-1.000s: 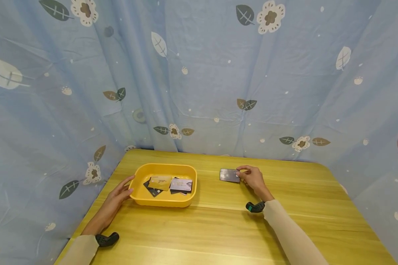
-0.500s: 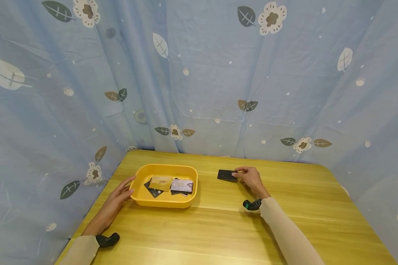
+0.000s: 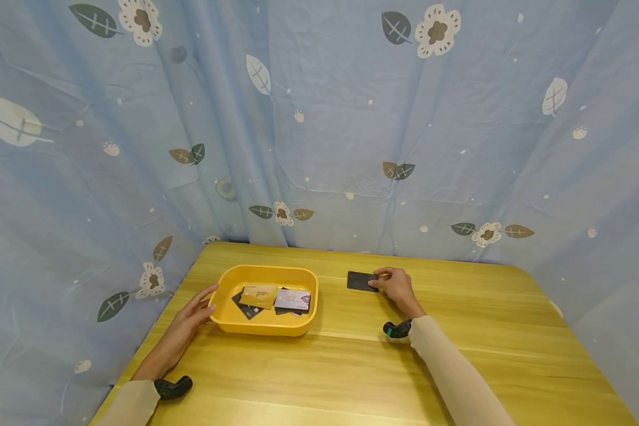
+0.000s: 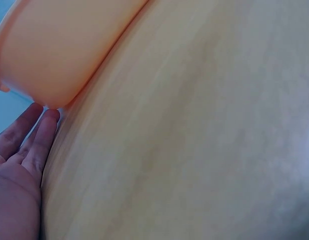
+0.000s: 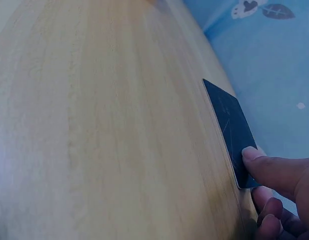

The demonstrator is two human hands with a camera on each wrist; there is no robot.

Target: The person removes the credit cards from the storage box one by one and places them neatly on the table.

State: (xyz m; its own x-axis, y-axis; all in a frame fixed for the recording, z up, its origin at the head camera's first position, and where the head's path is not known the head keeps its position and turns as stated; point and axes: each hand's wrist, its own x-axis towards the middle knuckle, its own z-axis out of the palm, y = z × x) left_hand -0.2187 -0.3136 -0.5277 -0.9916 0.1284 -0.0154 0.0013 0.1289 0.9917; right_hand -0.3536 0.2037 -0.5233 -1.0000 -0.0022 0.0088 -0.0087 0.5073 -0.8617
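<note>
- Nearest, the two pale sleeves (image 3: 455, 370) reach in over the wood-grain table (image 3: 309, 378), a black wrist device (image 3: 173, 387) at each cuff
- A push too hard from the left could skid or tip the yellow tray (image 3: 266, 329), since only fingertips appear to steady it
- The left hand (image 3: 185, 319) is behind that risk: its fingers are spread and nearly straight, tips touching the tray's left end, with nothing gripped
- Inside the tray a gold card (image 3: 258, 296) lies partly over a dark one (image 3: 247, 309), and beside them a pale card (image 3: 293, 299) tops more dark cards; loosely overlapped like this, they would probably slide if the tray were jolted
- A loosened pinch could drop the black card (image 3: 359, 280), or let it twist, because it is held by one end only
- The right hand (image 3: 399, 287) has thumb and fingers closed on that end, the thumb flat on its face, the other fingers curled beneath
- The black card sits to the right of the tray, well apart from it, towards the table's far edge; whether it touches the wood I cannot tell
- Farthest back hangs the blue curtain (image 3: 330, 148) printed with leaves and flowers
</note>
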